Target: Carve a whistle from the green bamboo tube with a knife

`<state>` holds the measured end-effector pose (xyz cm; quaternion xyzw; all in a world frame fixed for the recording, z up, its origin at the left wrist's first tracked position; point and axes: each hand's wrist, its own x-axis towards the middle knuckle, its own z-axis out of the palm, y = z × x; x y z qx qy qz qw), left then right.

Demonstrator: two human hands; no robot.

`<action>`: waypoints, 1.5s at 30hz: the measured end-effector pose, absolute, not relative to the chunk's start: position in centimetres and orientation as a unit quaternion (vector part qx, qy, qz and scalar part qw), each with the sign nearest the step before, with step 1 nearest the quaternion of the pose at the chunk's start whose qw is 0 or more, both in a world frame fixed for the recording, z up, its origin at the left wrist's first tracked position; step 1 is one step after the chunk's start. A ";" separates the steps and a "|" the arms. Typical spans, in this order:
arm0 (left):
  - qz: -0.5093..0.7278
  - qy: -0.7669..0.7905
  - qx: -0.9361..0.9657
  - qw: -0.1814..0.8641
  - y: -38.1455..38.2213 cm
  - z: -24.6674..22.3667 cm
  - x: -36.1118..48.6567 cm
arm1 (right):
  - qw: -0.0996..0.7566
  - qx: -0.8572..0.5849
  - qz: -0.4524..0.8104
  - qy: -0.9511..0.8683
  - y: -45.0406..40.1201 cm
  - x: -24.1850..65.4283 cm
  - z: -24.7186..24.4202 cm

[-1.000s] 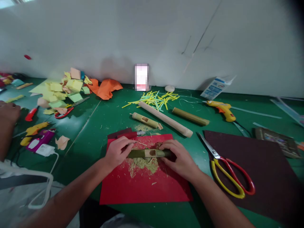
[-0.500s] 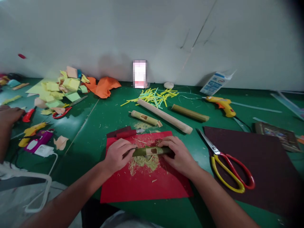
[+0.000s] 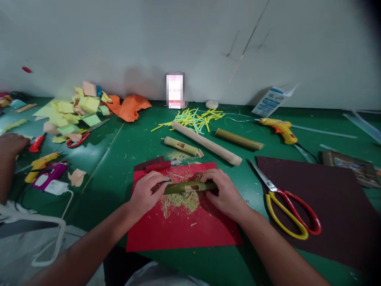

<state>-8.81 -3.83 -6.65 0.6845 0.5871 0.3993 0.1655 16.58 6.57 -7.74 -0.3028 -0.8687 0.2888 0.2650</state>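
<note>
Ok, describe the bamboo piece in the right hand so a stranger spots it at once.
On the green table lies a red sheet dusted with shavings. Over that sheet, the right hand grips one end of a bamboo piece and the left hand is at the other. Unlike the paler notched tube lying beyond the sheet, it is dark green.

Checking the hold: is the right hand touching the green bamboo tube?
Touching: the head view shows the right hand closed around the green bamboo tube near one end.

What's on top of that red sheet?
Mostly loose shavings on the red sheet, on both sides of the green tube, which spans from the left hand to the right hand. Whatever lies directly beneath tube and hands is covered.
</note>
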 end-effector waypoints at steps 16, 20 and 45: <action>0.354 0.598 0.686 0.215 -4.9 -6.5 -10.3 | 0.270 -0.308 0.292 -0.864 6.8 16.4 -8.1; 0.348 0.583 0.704 0.208 -4.9 -6.5 -10.3 | 0.268 -0.307 0.291 -0.865 6.8 16.5 -7.9; 0.316 0.538 0.758 0.190 -3.6 -6.4 -10.3 | 0.267 -0.257 0.268 -0.889 7.0 16.5 -8.5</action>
